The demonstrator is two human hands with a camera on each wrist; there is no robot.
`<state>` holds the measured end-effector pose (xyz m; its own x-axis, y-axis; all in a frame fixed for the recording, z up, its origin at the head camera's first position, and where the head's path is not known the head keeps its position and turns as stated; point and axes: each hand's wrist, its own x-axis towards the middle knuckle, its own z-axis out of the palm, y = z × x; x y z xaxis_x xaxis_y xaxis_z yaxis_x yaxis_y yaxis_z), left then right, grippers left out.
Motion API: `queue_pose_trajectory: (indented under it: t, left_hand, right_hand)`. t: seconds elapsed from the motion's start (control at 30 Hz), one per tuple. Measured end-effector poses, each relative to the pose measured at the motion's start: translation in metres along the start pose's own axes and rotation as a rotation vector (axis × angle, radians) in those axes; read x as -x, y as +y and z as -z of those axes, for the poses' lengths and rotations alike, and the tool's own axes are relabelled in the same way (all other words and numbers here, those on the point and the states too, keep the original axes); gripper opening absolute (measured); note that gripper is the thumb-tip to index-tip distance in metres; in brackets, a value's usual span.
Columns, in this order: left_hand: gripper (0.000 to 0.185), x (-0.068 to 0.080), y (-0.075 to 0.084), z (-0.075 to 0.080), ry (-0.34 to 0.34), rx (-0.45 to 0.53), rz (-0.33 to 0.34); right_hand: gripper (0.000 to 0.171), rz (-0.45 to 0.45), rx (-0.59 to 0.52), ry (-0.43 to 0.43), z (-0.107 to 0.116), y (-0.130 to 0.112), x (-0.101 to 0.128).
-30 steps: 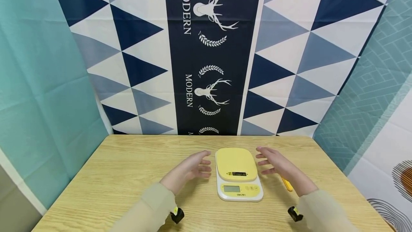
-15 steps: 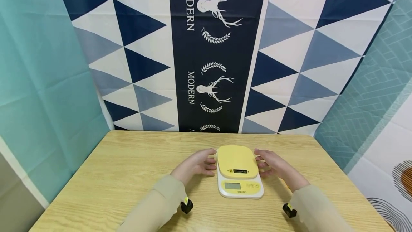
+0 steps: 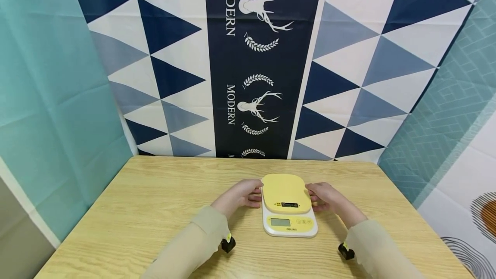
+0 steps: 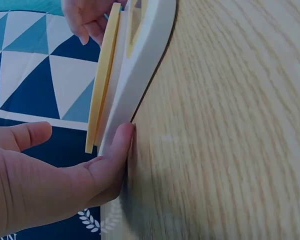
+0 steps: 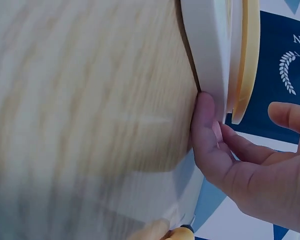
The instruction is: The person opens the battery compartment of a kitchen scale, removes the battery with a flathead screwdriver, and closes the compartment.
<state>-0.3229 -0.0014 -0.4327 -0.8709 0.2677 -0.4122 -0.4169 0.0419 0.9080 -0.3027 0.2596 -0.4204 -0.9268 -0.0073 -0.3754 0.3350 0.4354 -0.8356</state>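
A kitchen scale with a white body and a yellow platform lies flat on the table, its small display facing the near side. My left hand is at its left edge. In the left wrist view its lower fingers touch the white base close to the tabletop, and the thumb stands apart from the platform. On the opposite edge is my right hand. The right wrist view has its fingers against the base, with the thumb raised clear of the platform. Some fingertips are hidden behind the scale's sides.
The wooden table ends at a patterned cloth wall behind the scale. Teal cloth hangs at the left. A yellow-handled object with a dark collar lies near the right hand, mostly out of sight.
Both hands have moved inward from a little way off until they touch the scale's two sides. The right forearm now covers the yellow-handled object in the head view. The scale stays on the table.
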Motion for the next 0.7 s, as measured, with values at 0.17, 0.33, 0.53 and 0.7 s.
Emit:
queue_pose_trajectory:
  t: [0.17, 0.33, 0.53, 0.7]
  left_hand:
    - [0.029, -0.0012, -0.0015, -0.006, 0.06, -0.075, -0.017]
    - [0.038, -0.0004, -0.002, -0.0082, 0.103, -0.096, -0.019]
    - [0.032, -0.0008, -0.0053, -0.0078, 0.114, -0.074, -0.028]
    - [0.028, 0.003, -0.0061, -0.01, 0.132, -0.071, -0.04]
  right_hand:
    - [0.039, 0.002, 0.033, 0.022, 0.0, 0.003, -0.001]
    - [0.04, -0.002, 0.019, 0.025, -0.0003, 0.0031, -0.0038]
    - [0.05, -0.022, 0.012, 0.034, -0.0019, 0.0032, -0.0059]
    - [0.053, -0.019, 0.004, 0.049, -0.0035, 0.0029, -0.0059]
